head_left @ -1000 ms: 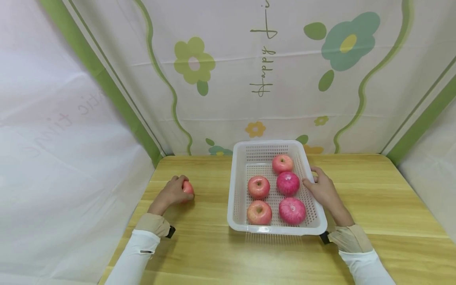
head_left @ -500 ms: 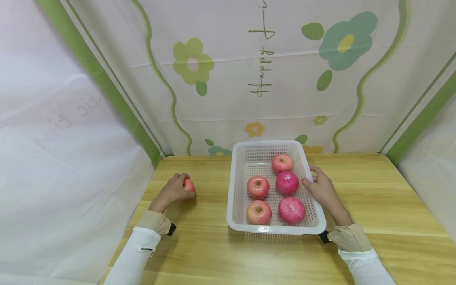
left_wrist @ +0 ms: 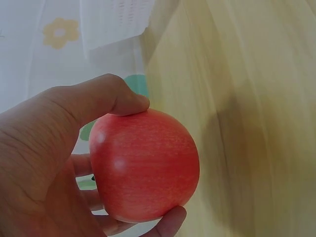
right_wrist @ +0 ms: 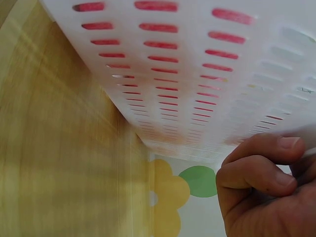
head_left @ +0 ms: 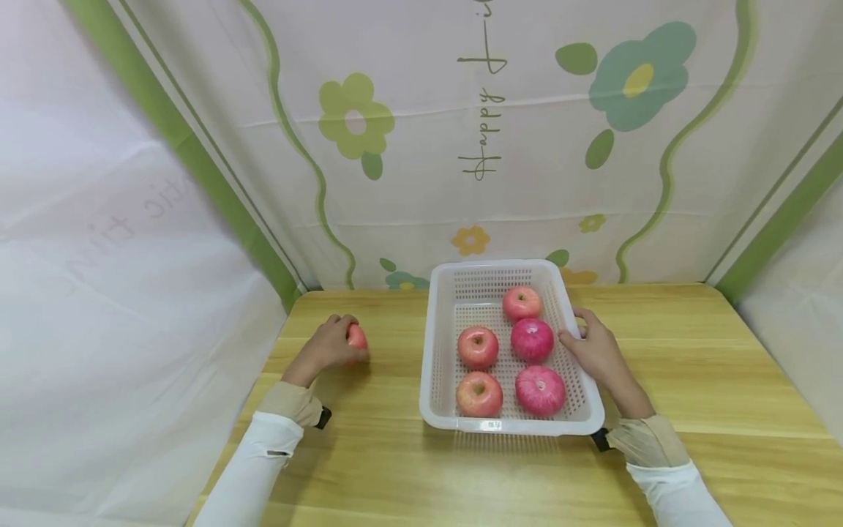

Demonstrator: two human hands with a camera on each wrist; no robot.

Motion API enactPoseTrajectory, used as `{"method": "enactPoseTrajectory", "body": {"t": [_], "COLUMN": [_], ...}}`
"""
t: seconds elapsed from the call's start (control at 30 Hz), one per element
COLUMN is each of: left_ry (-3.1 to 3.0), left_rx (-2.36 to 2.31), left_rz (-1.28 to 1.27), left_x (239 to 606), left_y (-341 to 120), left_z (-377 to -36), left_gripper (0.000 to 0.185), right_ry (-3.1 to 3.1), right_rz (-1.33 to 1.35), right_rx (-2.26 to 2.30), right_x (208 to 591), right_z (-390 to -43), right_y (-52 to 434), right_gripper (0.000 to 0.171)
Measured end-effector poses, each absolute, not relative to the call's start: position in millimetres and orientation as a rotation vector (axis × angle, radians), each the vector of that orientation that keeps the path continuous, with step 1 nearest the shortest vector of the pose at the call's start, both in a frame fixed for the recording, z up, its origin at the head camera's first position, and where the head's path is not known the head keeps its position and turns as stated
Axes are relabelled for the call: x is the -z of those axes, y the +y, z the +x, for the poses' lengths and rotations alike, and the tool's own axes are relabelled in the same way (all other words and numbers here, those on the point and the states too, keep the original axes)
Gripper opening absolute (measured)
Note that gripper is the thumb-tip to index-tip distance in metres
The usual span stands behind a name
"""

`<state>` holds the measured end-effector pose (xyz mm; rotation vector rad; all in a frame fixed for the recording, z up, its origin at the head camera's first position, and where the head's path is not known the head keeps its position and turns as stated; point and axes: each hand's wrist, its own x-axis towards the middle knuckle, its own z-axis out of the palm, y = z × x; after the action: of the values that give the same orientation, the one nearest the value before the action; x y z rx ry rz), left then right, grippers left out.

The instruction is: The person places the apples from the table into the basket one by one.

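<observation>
My left hand (head_left: 331, 344) grips a red apple (left_wrist: 145, 165) at the left of the table, thumb on one side and fingertips round the other. In the left wrist view a shadow lies on the wood beside this apple; whether it touches the table I cannot tell. A white perforated plastic basket (head_left: 429, 351) stands at the table's middle. Inside it are several fruits: pinkish apples such as the front-left apple (head_left: 479, 394), and deeper pink round ones such as the front-right fruit (head_left: 540, 391). My right hand (head_left: 596, 355) holds the basket's right rim, fingers curled over it.
The wooden table (head_left: 369, 468) runs back to a white curtain (head_left: 421, 146) printed with flowers and lettering. Further white curtain panels with green edging hang at the left and right sides.
My left hand has carried the apple slightly right and toward the back of the table. The right hand and the basket stay where they were.
</observation>
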<state>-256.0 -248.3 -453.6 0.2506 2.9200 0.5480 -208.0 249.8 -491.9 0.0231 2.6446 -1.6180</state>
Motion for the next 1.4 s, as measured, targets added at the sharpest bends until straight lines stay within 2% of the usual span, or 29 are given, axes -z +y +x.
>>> {"method": "enactPoseTrajectory", "body": {"t": [1.4], "left_ry": [2.938], "left_rx": [-0.470], "left_rz": [0.368], "left_x": [413], "left_y": [-218], "left_z": [-271], "left_gripper": [0.071], "right_ry": [2.659], "right_rz": [0.014], "right_rx": [1.595], "right_x": [487], "right_z": [-206], "right_y": [249], "right_gripper": [0.067]}}
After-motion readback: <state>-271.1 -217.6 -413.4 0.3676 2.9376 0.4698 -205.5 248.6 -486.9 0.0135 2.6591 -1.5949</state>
